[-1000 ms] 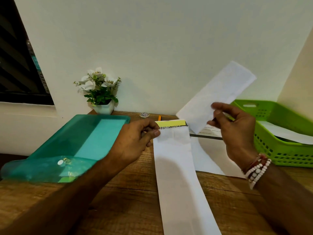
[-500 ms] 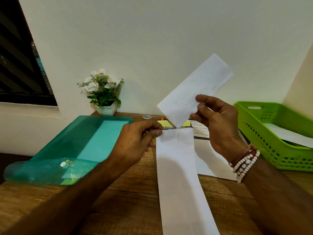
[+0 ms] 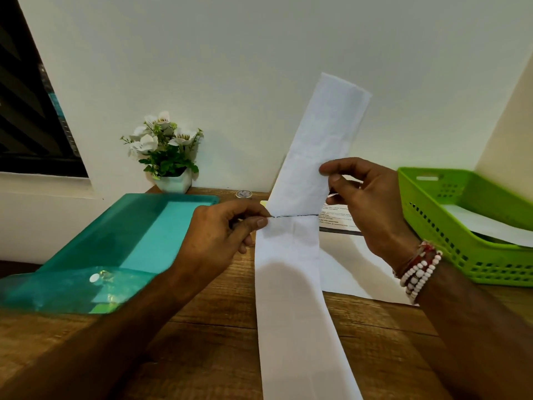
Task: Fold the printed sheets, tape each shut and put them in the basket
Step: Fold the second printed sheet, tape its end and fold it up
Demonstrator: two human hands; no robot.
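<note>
The only writing in view is a few lines of small print on a flat sheet [image 3: 340, 261] that lies on the table [image 3: 216, 327] under the right hand [image 3: 372, 209]; the letters are too small to read. No brand or label shows anywhere.

One long white folded sheet [image 3: 291, 284] runs between the two hands. Its lower length lies on the table from the near edge up to a cross crease, and the part above the crease stands up, leaning towards the right hand. The left hand [image 3: 219, 232] pinches the left end of the crease between thumb and forefinger. The right hand pinches the right edge of the raised part, with the other fingers loosely curled.

Just right of the right hand stands one green basket [image 3: 432, 226] with one white sheet [image 3: 484, 223] visible in it. Left of the left hand lies one teal folder [image 3: 129, 235]. Beyond that hand stand one pot of white flowers [image 3: 173, 183] and one small round object [image 3: 243, 194]. The right wrist wears bead bracelets [image 3: 418, 275].
</note>
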